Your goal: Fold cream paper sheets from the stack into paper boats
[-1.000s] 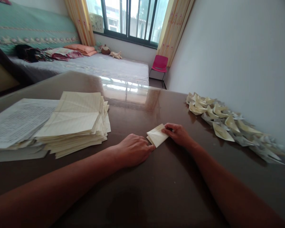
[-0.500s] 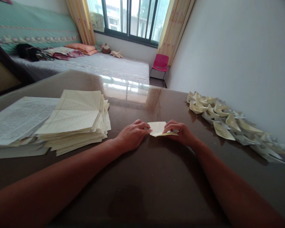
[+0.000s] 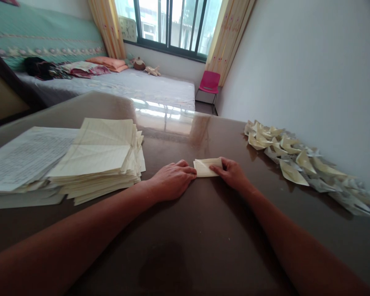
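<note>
A small folded sheet of cream paper [image 3: 204,167] lies on the brown glossy table [image 3: 200,230] between my hands. My right hand [image 3: 231,172] is closed on its right end, thumb on top and the other fingers behind. At the paper's left edge, my left hand [image 3: 179,176] has its fingertips pressed together against the lower corner. The paper looks folded over flat, with a layer showing at its upper left.
A thick stack of cream paper sheets [image 3: 95,152] stands on the left, beside handwritten white sheets [image 3: 33,154]. Several folded paper boats [image 3: 292,172] line the right side by the wall. Beyond the table are a bed [image 3: 160,88] and a pink chair [image 3: 209,82].
The paper's raised near flap has been folded over, so it now looks like a narrower flat strip. My right hand has shifted to its right end, thumb on top.
</note>
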Tool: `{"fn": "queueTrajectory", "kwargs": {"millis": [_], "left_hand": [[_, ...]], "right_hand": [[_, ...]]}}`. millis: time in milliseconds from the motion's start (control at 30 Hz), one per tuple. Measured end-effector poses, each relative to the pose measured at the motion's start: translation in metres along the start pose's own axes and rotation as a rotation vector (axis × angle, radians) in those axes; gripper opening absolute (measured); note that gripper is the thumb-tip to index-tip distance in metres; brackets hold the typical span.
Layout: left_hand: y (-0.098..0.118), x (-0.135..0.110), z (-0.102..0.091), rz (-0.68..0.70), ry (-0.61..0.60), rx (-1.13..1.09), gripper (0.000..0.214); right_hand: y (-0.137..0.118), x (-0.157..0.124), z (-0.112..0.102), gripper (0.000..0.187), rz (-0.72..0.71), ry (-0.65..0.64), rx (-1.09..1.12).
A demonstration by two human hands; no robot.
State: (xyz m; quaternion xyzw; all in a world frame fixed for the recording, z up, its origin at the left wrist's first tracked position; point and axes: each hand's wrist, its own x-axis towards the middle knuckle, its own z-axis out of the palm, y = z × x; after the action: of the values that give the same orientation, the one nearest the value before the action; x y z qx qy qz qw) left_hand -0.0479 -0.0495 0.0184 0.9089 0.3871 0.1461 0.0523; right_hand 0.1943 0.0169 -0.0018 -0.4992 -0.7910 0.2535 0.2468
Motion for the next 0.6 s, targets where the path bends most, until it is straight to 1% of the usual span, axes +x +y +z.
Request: {"fn": "queueTrajectory", "kwargs": {"millis": [67, 167, 300, 467, 600], "left_hand": [[0.0000, -0.0004, 0.0001, -0.008, -0.006, 0.023, 0.031], [0.0012, -0.0007, -0.0007, -0.018, -0.016, 0.061, 0.032], [0.0038, -0.0005, -0.0027, -0.028, -0.023, 0.099, 0.032], [0.0051, -0.0003, -0.0033, -0.043, -0.019, 0.099, 0.031], [0.0033, -0.0004, -0.0033, -0.061, -0.033, 0.089, 0.031]], "right_hand": [[-0.0024, 0.0015, 0.0021, 0.033, 0.008, 0.051, -0.095], [-0.0045, 0.0028, 0.0034, 0.033, 0.006, 0.071, -0.175], [-0.0058, 0.0033, 0.0034, 0.032, 0.006, 0.075, -0.193], [-0.0063, 0.0035, 0.0039, 0.028, 0.022, 0.064, -0.175], [-0.0069, 0.0040, 0.0050, 0.028, 0.038, 0.066, -0.205]]}}
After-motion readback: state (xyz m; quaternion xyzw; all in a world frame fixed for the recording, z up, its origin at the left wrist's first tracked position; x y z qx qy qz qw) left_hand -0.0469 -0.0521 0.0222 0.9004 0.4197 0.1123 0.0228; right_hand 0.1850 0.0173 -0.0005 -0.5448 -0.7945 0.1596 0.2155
